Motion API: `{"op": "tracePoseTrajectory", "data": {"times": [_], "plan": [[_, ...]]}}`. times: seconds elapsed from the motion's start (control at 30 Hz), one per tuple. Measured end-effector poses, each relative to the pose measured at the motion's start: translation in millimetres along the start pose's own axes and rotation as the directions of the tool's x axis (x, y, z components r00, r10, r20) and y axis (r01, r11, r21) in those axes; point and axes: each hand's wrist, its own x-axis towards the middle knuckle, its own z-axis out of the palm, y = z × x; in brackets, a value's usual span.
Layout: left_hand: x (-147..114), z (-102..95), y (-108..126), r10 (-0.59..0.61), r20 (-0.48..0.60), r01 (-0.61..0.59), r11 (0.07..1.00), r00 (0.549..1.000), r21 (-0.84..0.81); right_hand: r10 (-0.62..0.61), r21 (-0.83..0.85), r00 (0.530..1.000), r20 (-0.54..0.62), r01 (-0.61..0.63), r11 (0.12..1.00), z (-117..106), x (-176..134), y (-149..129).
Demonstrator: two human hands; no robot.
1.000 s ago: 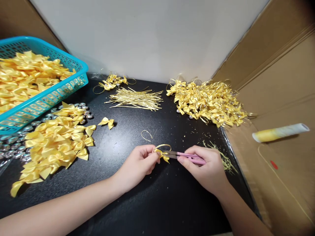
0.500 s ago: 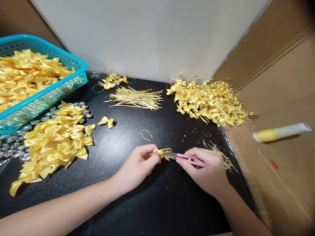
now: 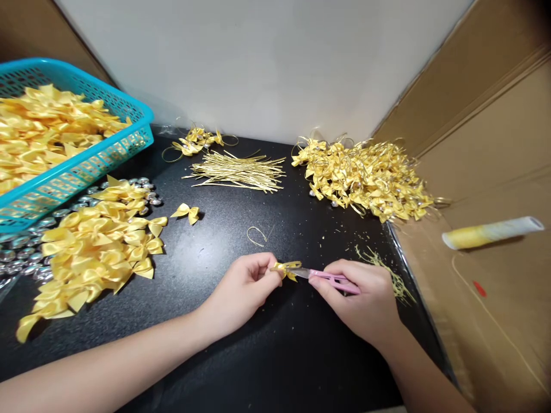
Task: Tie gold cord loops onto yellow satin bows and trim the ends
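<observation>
My left hand [image 3: 253, 284] pinches a yellow ribbon bow [image 3: 287, 269] with a gold cord loop on it, over the middle of the black table. Closed around pink thread snips [image 3: 333, 280], my right hand [image 3: 365, 292] holds their blades against the bow's right side. Whether the blade tips are apart is too small to tell. Just behind the bow lies a short gold cord piece [image 3: 257, 236]. A single bow [image 3: 187, 213] sits apart, left of that. Green-gold cord trimmings [image 3: 390, 272] lie beyond my right hand.
On the left, a turquoise basket [image 3: 144, 117] of bows stands behind a bow pile [image 3: 103, 241] and silver beads [image 3: 26, 252]. Straight gold cords [image 3: 241, 171] lie at the back, near a few finished bows [image 3: 196, 140]. A large heap of beaded bows [image 3: 365, 175] is back right. Cardboard holds a tube [image 3: 493, 232].
Both hands stay almost in place. The snips' blades have drawn back very slightly to the right from the bow.
</observation>
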Motion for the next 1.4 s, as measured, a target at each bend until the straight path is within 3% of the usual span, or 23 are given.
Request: {"op": "tracePoseTrajectory", "data": {"times": [0.23,0.53,1.4], "plan": [[-0.8,0.3,2.3,-0.035,-0.001,0.035,0.999,0.999,-0.038,-0.072,-0.118,0.993,-0.092,0.061,0.991,-1.0,-3.7,-3.1],[-2.1,0.8,3.8,-0.036,-0.014,0.035,0.998,0.999,-0.044,-0.172,-0.272,0.983,-0.057,0.15,0.95,4.2,-8.6,-4.0],[-1.4,2.2,5.3,-0.075,-0.056,0.071,0.996,0.996,-0.062,-0.226,-0.336,0.973,-0.041,0.2,0.921,1.7,-7.6,-4.5]]}}
